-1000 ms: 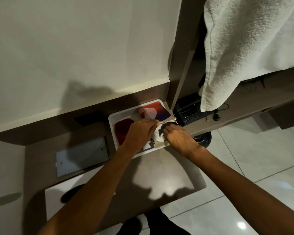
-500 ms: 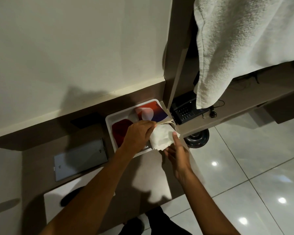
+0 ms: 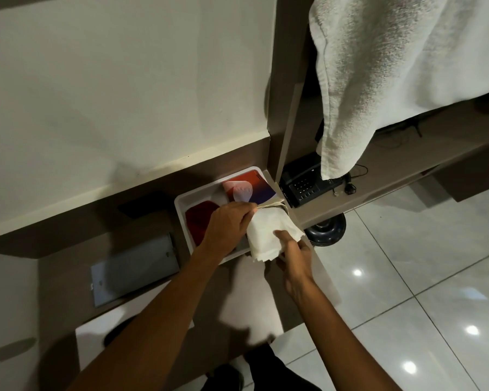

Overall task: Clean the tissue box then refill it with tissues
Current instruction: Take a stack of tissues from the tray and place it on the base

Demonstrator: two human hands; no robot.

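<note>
A white tissue box [image 3: 181,203] with red, orange and purple patches on its top is seen lying flat on the brown counter [image 3: 68,249], against the wall strip and just left of a vertical wooden panel [image 3: 280,108]. Its long axis is set slantwise, from the lower left up toward the upper right, where the far end almost meets the panel. A wad of white tissues [image 3: 268,235] is held over the box's near right corner, its narrow gathered end pointed up and right, its loose end hanging toward the counter edge.

The left hand [image 3: 226,230] is laid knuckles-up over the box, fingers curled and closed on the gathered end of the tissues. The right hand [image 3: 294,255] is brought in from below, thumb pressed onto the wad and fingers tucked beneath it, so the tissues are pinched. Both forearms are stretched forward from the bottom edge.

A black telephone [image 3: 302,184] is seen right of the panel, under a hanging white towel [image 3: 393,66]. A grey plate [image 3: 133,266] lies on the counter, left of the box.
</note>
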